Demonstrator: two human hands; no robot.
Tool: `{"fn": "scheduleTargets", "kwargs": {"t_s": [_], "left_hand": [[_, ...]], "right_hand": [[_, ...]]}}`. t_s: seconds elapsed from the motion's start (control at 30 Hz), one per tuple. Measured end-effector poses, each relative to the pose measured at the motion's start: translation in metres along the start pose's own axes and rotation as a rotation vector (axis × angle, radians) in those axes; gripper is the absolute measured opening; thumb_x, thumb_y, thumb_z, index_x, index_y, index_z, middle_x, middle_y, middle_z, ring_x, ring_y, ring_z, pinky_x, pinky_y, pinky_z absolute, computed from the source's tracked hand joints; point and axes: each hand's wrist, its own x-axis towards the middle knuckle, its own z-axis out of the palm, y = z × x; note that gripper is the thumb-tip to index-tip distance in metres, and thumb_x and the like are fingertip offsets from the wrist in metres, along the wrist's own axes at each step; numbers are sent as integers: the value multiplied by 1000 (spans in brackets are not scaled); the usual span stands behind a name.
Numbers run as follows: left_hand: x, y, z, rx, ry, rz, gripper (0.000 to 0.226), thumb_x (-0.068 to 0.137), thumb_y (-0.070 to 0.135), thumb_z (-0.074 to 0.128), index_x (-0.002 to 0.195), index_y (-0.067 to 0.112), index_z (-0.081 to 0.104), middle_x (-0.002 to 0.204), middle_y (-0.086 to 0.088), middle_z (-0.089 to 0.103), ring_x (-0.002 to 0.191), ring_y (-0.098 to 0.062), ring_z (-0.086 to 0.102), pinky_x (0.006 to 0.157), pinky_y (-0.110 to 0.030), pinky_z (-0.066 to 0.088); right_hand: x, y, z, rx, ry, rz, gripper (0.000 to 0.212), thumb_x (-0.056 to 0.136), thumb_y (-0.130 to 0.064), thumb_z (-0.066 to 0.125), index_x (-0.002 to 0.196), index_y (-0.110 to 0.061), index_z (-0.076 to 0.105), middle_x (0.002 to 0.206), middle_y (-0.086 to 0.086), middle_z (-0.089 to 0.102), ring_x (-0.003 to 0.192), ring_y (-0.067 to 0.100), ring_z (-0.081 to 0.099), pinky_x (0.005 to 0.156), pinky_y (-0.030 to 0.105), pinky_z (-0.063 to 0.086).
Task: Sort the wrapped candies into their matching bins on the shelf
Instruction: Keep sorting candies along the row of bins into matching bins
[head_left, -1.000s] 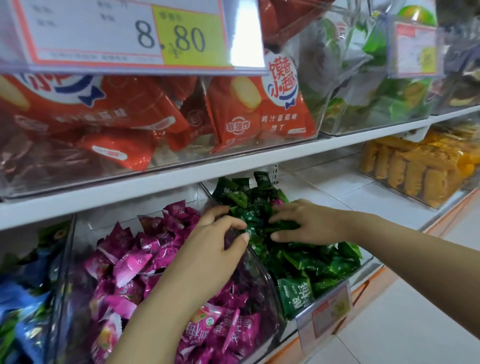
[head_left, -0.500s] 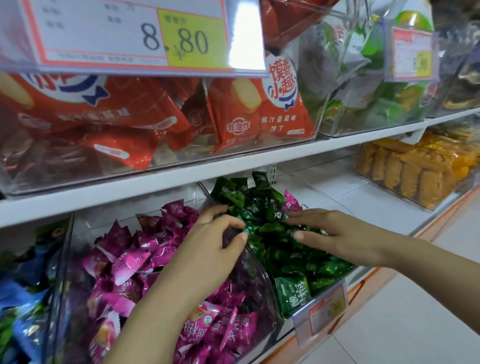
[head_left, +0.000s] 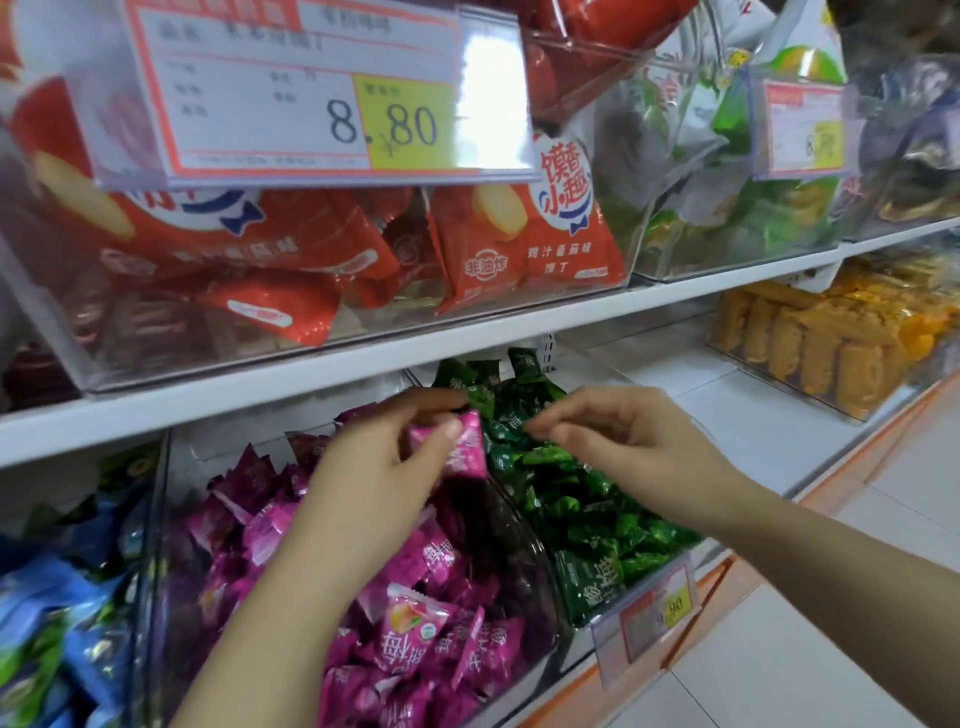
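Left hand (head_left: 363, 483) pinches a pink candy (head_left: 467, 452) between thumb and fingertips, just above the right wall of the pink bin (head_left: 511, 525), probably a stray bound for that bin. Right hand (head_left: 623, 441), right of the bin over the green candies (head_left: 597, 514), hangs loosely curled and holds nothing.

Overhead, the white-and-yellow plastic-sleeved price tag (head_left: 311, 93) reads 8.80. The red foil snack bag (head_left: 535, 244) beneath it says 馍香小趣 and 非油炸.
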Motion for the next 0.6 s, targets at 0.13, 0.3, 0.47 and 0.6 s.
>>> {"fn": "scheduleTargets", "kwargs": {"t_s": [0.13,0.3,0.47,0.6], "left_hand": [[3,-13,-11,277,101,-38,16,95,31,51,105,36,62,82,17,58,66,4,52,56,-10,38],[4,-16,-1,510,73,-14,27,95,29,51,119,36,61,117,12,60,90,-7,58,85,-27,47],[3,-15,13,419,-145,95,40,98,32,46,134,48,42,136,22,46,117,6,43,115,-32,26],[4,-19,17,385,-260,74,39,100,34,40,135,50,40,144,30,29,136,3,24,119,-45,14]], "right_hand": [[36,40,-26,-469,72,61,29,92,-6,54,117,-14,65,115,-1,67,104,7,62,90,8,43],[69,64,-29,-681,-111,202,45,95,-16,50,139,-15,43,142,4,47,129,20,45,105,32,37],[89,70,-15,-762,-303,309,55,97,-34,48,147,-24,28,151,4,35,133,22,38,102,26,32],[88,70,-14,-698,-430,359,51,96,-45,44,144,-28,35,150,0,36,134,19,36,105,27,27]]}}
